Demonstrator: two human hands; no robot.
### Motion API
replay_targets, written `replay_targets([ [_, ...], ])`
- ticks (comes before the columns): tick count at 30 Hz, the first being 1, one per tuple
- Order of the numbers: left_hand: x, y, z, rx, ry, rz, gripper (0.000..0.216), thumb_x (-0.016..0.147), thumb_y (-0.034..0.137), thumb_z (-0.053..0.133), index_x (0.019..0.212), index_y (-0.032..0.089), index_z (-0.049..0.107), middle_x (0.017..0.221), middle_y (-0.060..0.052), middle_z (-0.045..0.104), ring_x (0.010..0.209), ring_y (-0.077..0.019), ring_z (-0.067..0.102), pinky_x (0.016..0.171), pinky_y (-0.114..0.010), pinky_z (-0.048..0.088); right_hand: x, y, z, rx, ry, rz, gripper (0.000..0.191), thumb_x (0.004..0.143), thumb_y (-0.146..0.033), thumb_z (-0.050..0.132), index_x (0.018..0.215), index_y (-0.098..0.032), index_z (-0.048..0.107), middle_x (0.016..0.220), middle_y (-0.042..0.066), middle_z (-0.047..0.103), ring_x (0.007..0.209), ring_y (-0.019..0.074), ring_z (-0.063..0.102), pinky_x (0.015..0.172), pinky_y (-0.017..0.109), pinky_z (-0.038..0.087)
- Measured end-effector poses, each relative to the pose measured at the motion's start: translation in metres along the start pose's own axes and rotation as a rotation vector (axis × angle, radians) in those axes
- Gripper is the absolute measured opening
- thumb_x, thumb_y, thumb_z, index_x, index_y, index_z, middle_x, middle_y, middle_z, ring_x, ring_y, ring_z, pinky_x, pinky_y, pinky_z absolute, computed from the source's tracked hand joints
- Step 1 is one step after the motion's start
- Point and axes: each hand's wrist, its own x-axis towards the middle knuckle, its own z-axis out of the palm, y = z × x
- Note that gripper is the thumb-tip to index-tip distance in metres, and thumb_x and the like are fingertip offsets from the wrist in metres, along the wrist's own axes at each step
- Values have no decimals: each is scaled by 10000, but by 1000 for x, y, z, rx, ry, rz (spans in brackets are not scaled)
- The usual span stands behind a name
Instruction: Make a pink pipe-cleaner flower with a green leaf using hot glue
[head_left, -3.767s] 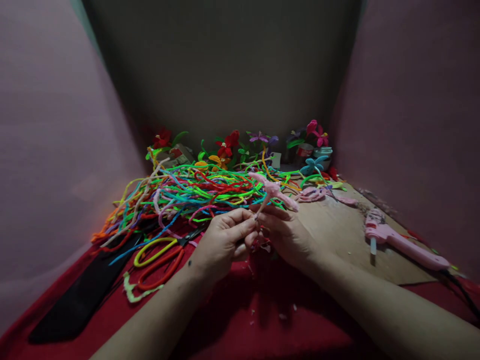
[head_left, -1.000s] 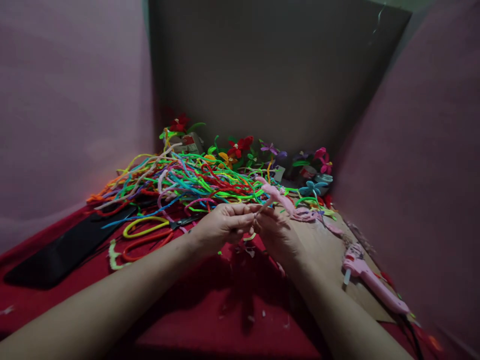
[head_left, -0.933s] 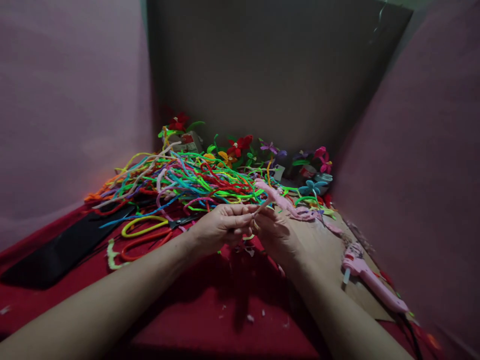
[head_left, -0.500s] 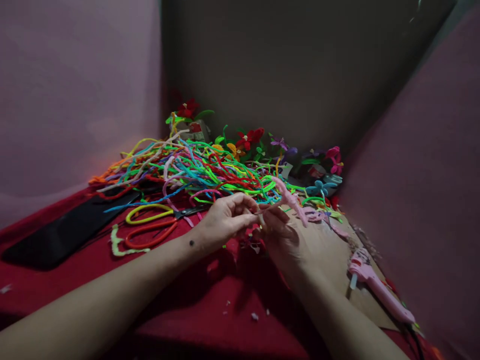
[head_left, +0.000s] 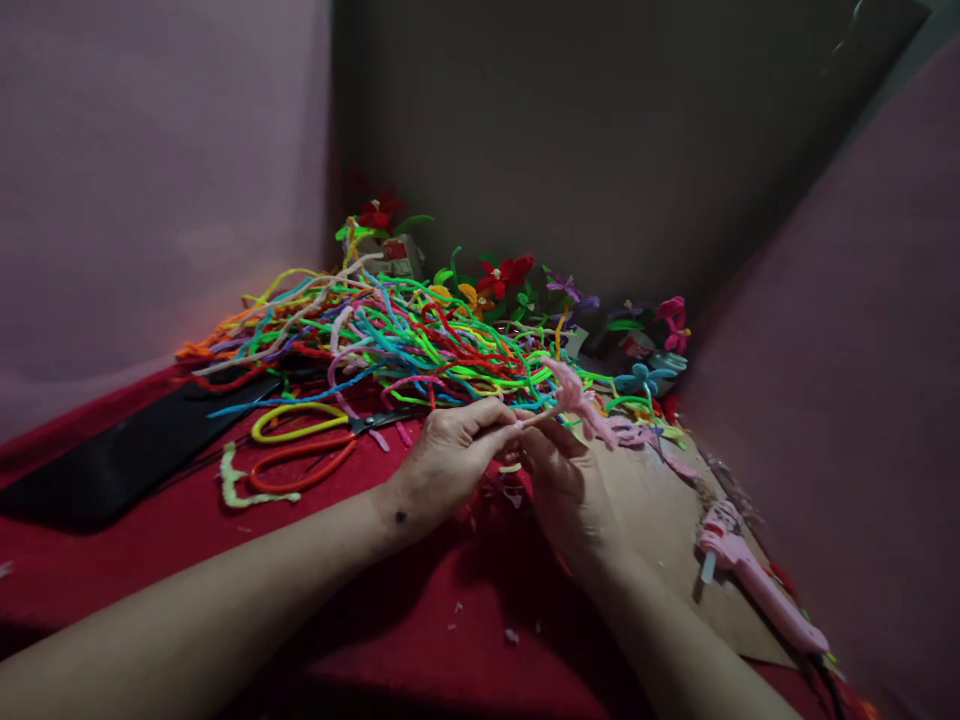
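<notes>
A pink pipe-cleaner flower point(head_left: 574, 393) on a thin stem sits between my hands, its fuzzy petals pointing away to the right. My left hand point(head_left: 465, 450) pinches the stem's lower end between thumb and forefinger. Close beside it, my right hand point(head_left: 566, 480) has its fingers closed around the same stem, just under the petals. A short pale strip shows below the fingertips. Beyond the hands lies a tangled heap of coloured pipe cleaners point(head_left: 420, 340). Scissors point(head_left: 315, 455) with one yellow and one red handle rest left of my left hand.
A pink glue gun point(head_left: 757, 575) lies on a cardboard sheet point(head_left: 652, 520) at the right. Finished pipe-cleaner flowers point(head_left: 504, 277) stand along the back. On the red cloth point(head_left: 405, 630) are a black flat object point(head_left: 135, 450), a pale yellow pipe-cleaner piece point(head_left: 236, 485) and small scraps.
My fingers have shifted along the stem, and my left hand has turned slightly, baring more of the stem below the petals. The flower has moved a little down; the view has shifted slightly.
</notes>
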Motion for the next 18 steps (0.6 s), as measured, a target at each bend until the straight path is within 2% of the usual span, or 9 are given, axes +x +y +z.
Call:
replay_targets([
  [4,1,7,0,-167,-60,-165,141,777,230,570,669,156,622,446,65,446,344,-40,354,364,-163,262,1,-1,0,-4,64,-70,147,730,-207,660,851,-281,696,872,12,643,781,180,570,797,357,450],
  [9,2,8,0,-303,-116,-261,173,758,266,606,650,134,579,501,44,516,322,-21,386,341,-143,270,2,-2,-3,-15,57,-55,160,724,-249,660,860,-321,704,939,8,650,904,212,575,847,374,436],
  [15,3,-1,-2,-401,-229,-313,252,769,344,610,634,135,566,483,37,536,297,-28,413,314,-137,281,6,2,-3,94,67,-9,143,684,-242,688,815,-295,712,835,-10,681,814,193,602,790,359,456],
  [18,4,-6,-4,-476,-299,-348,210,780,332,596,740,128,623,465,38,531,268,-37,398,285,-147,275,6,3,-3,138,23,20,156,676,-247,684,824,-288,715,797,-10,685,702,169,598,706,342,465],
])
